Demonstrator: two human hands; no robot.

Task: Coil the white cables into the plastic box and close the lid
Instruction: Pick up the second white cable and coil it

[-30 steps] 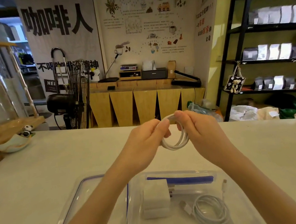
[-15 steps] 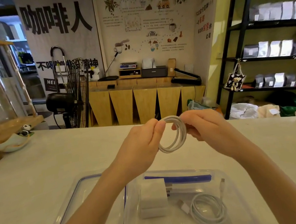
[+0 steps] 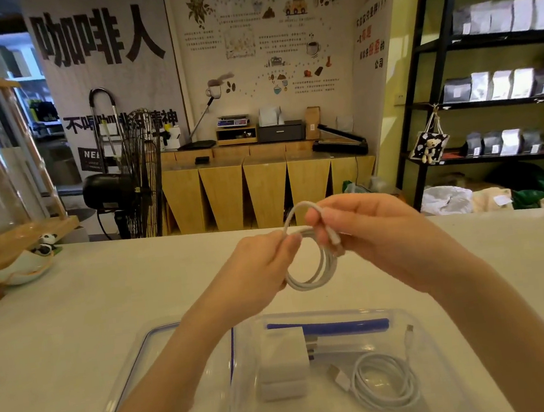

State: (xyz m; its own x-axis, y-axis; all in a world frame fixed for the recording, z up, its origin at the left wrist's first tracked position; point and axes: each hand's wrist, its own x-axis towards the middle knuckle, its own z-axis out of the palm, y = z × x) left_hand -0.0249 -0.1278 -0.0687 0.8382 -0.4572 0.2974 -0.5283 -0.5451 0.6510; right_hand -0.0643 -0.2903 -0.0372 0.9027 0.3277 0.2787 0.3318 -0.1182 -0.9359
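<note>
Above the clear plastic box (image 3: 420, 321) on the pale worktop (image 3: 73, 310), I've got both hands pinching a coiled white cable (image 3: 311, 269), left hand (image 3: 257, 271) gripping the loop, right hand (image 3: 367, 229) fingers (image 3: 316, 221) curled round its end.

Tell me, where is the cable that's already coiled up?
The coiled cable lies inside the clear plastic box, at its right side, just right of the white charger, near the bottom of the head view.

between the hands a white cable (image 3: 311, 269); below them a clear box (image 3: 424, 330) with a blue strip (image 3: 327, 329), white charger (image 3: 285, 358), white coil (image 3: 386, 381).
</note>
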